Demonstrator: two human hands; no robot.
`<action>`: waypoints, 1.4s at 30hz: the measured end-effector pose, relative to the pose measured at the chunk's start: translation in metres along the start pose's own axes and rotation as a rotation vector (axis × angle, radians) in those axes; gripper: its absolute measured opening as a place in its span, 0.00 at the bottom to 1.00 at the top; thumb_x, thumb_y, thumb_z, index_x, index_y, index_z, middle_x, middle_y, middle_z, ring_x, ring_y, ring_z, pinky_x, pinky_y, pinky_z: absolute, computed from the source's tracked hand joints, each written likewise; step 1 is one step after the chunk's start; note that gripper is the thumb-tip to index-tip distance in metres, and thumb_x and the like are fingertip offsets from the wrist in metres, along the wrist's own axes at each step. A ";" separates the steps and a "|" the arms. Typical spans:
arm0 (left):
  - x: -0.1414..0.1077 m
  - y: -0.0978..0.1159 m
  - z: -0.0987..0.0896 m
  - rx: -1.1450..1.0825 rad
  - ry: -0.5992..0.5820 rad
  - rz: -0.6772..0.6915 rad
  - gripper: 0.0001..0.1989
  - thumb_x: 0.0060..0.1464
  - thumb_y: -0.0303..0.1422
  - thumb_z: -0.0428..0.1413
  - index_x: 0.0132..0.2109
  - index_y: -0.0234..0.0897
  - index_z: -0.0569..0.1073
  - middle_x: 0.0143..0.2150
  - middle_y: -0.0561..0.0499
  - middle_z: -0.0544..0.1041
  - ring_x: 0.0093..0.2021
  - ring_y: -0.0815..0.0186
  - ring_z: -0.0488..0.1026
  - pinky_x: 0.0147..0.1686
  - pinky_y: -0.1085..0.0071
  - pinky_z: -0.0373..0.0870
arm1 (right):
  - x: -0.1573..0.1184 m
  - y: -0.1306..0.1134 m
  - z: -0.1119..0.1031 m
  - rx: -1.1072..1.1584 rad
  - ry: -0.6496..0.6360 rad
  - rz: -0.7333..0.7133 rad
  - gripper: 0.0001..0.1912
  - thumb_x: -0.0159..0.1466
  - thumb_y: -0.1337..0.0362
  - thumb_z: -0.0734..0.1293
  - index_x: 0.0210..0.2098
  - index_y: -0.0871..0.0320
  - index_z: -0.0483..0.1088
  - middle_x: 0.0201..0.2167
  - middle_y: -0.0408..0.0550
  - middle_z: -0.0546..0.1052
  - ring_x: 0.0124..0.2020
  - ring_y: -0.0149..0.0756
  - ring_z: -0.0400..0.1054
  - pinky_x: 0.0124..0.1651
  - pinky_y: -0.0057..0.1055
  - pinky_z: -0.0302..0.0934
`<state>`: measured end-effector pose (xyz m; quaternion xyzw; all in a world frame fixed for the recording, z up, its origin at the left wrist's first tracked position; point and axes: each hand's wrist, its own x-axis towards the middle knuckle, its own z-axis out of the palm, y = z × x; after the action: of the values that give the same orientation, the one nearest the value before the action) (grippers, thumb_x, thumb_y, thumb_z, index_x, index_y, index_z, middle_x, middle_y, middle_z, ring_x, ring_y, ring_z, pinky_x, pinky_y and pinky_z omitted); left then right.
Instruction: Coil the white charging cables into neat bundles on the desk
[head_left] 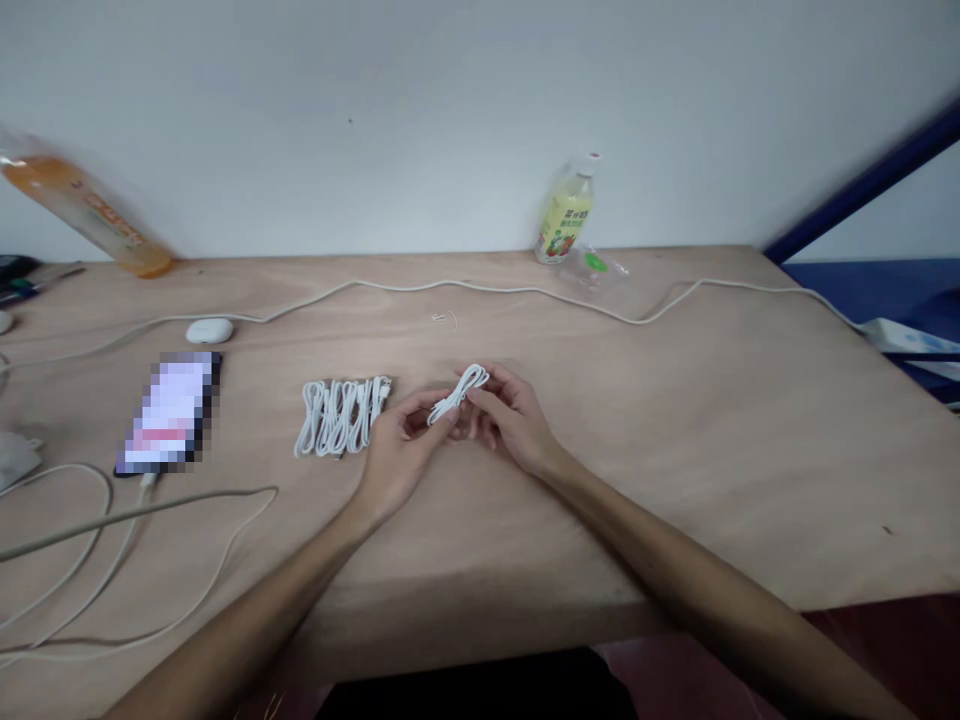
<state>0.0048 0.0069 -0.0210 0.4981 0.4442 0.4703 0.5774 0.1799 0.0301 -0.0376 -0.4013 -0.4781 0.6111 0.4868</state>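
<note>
A coiled white cable [460, 392] is held between both hands above the wooden table. My left hand [405, 440] pinches its lower left end between thumb and fingers. The upper right part of the same coil is gripped by my right hand [514, 412], thumb on top. Just left of my left hand lies a row of several coiled white cables [341, 418], side by side on the table. Small white scraps [446, 319] lie on the table beyond the hands.
On the left are a phone [171, 412] with a plugged cable, a white case [210, 331] and an orange bottle [94, 215]. A long white cord [450, 284] crosses behind. At the back stand a yellow-labelled bottle [568, 215] and clear plastic wrap [594, 266].
</note>
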 end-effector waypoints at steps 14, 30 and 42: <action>0.001 0.010 -0.003 -0.015 -0.064 -0.058 0.19 0.58 0.48 0.71 0.45 0.36 0.86 0.39 0.46 0.88 0.40 0.57 0.84 0.47 0.62 0.82 | -0.004 -0.007 0.001 0.001 -0.015 -0.049 0.28 0.66 0.45 0.76 0.57 0.52 0.70 0.32 0.37 0.75 0.21 0.26 0.66 0.17 0.23 0.54; 0.003 0.010 -0.005 -0.164 -0.017 -0.159 0.23 0.52 0.48 0.75 0.45 0.35 0.82 0.35 0.48 0.87 0.28 0.64 0.81 0.34 0.67 0.79 | -0.011 -0.006 0.012 -0.126 0.087 -0.157 0.19 0.67 0.44 0.73 0.38 0.52 0.69 0.28 0.38 0.71 0.24 0.29 0.64 0.22 0.25 0.57; 0.000 0.007 -0.003 -0.002 -0.160 -0.127 0.22 0.55 0.45 0.73 0.48 0.36 0.80 0.32 0.51 0.84 0.31 0.63 0.81 0.32 0.70 0.80 | -0.009 -0.006 0.010 -0.185 0.026 -0.097 0.22 0.66 0.42 0.73 0.32 0.52 0.68 0.24 0.37 0.69 0.23 0.30 0.61 0.27 0.29 0.59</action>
<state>0.0010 0.0077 -0.0143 0.5042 0.4268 0.3919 0.6404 0.1736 0.0197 -0.0296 -0.4288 -0.5451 0.5348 0.4827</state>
